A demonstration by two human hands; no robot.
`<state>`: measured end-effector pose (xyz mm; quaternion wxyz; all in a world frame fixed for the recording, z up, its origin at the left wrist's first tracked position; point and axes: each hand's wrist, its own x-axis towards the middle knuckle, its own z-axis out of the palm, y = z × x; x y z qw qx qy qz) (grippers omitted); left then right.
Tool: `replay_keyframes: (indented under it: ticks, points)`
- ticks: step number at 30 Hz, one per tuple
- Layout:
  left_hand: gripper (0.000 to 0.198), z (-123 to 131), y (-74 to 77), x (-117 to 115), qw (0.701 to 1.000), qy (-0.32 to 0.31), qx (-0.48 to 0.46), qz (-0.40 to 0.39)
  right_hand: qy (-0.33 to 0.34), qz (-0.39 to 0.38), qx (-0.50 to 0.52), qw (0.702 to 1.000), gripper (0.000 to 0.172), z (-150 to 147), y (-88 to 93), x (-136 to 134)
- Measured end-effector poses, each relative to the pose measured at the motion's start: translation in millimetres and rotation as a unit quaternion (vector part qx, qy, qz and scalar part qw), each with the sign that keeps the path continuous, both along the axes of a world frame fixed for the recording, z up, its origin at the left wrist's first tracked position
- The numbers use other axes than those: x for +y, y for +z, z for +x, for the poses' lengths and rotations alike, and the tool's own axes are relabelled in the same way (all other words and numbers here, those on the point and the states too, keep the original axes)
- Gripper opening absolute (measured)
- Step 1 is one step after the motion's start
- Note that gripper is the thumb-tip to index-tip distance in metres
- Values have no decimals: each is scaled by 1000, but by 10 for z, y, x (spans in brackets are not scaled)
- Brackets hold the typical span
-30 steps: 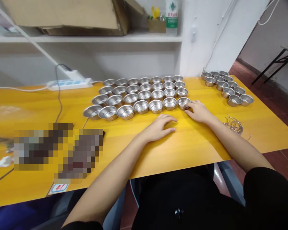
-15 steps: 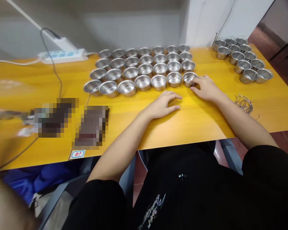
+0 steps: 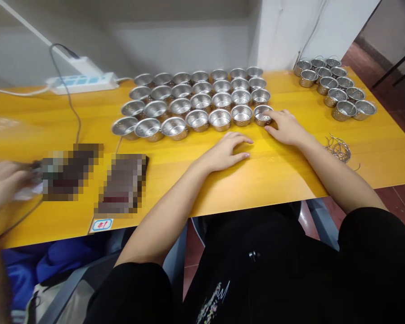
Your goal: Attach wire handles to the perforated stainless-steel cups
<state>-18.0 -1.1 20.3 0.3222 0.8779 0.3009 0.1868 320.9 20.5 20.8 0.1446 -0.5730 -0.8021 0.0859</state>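
Observation:
My right hand (image 3: 285, 127) is at the rightmost perforated metal cup (image 3: 261, 120) of the front row. Its index finger reaches over the rim, and the thumb lies against the cup's near right side. The cup stands upright on the yellow table (image 3: 276, 175). My left hand (image 3: 227, 150) rests on the table in front of the rows, thumb and fingers apart, holding nothing. Several rows of similar cups (image 3: 197, 120) stand beyond my hands, close together and without handles in sight.
At the far right, several cups with thin wire handles (image 3: 344, 110) stand grouped. A tangle of wire loops (image 3: 339, 148) lies near my right forearm. To the left are two blurred-out dark items (image 3: 123, 180), a power strip (image 3: 83, 83) with a cable, and another person's hand (image 3: 2, 184).
The view has shifted slightly. My hands keep about the same places by the cups. At the left edge, the other person's hand has come into sight over the table.

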Motion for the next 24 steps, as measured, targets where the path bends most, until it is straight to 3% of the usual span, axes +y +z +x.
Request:
replay_keyframes:
  ticks: [6,13,19,24]
  points:
    - [60,-11,8,2,1000,-4,2,4,-14,-9,-2,1000,74,-7,26,-16]
    - [67,-11,36,-13,1000,-3,5,0,-11,-14,6,1000,72,-15,41,-11]
    - [67,-15,12,-3,1000,2,3,0,-16,-13,-1,1000,58,-24,40,-5]
    - [69,-23,57,-20,1000,2,6,2,-9,-2,61,998,48,9,30,-6]
